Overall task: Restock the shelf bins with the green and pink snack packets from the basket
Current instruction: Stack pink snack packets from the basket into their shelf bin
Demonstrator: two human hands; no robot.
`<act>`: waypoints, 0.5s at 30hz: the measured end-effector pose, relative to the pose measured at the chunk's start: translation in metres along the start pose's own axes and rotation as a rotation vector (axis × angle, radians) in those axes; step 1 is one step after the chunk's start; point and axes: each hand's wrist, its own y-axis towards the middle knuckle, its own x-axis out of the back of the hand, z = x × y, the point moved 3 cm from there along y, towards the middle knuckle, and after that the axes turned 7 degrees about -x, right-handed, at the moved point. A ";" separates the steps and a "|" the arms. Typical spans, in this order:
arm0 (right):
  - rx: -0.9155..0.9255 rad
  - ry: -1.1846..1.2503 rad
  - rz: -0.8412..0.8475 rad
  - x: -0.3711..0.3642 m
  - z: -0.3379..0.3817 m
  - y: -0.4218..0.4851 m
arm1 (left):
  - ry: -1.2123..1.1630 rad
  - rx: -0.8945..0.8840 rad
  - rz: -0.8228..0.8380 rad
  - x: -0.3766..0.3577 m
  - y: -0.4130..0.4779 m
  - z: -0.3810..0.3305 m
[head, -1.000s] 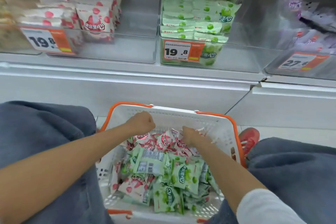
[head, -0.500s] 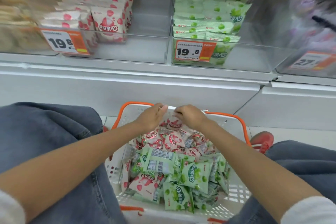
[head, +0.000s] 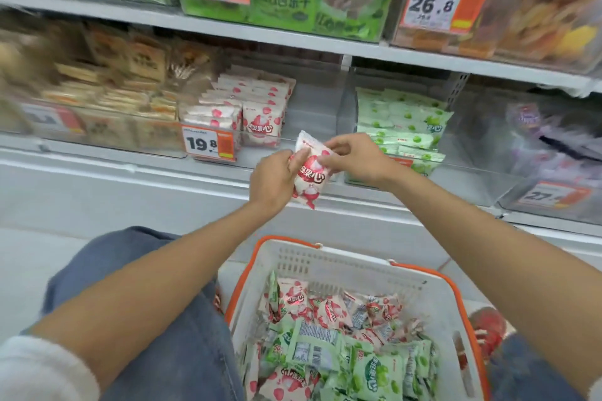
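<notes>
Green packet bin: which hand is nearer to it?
Right. The right hand overlaps the green packet bin's left front corner while pinching the pink packet. The left hand grips that packet from the other side, farther left, below the pink packet bin.

White, orange-rimmed basket (head: 342, 265); pink packet (head: 311, 177)

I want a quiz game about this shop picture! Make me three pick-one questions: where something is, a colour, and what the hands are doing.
1. From the pink bin, the green bin is: A) left B) right C) above.
2. The held-up packet is: A) green B) purple C) pink.
3. The packet is held by: A) both hands B) one hand C) nobody.
Answers: 1 B, green packets fill the right-hand bin. 2 C, pink fruit print on white. 3 A, left hand and right hand both grip it.
</notes>
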 end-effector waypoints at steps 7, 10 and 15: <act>0.100 0.037 -0.119 -0.005 0.075 0.068 | 0.169 -0.069 -0.207 0.068 0.062 0.016; 0.129 0.002 -0.245 -0.007 0.085 0.104 | 0.216 -0.094 -0.320 0.087 0.074 0.039; 0.127 -0.365 -0.232 -0.042 0.072 0.152 | 0.367 -0.019 -0.268 0.090 0.078 0.083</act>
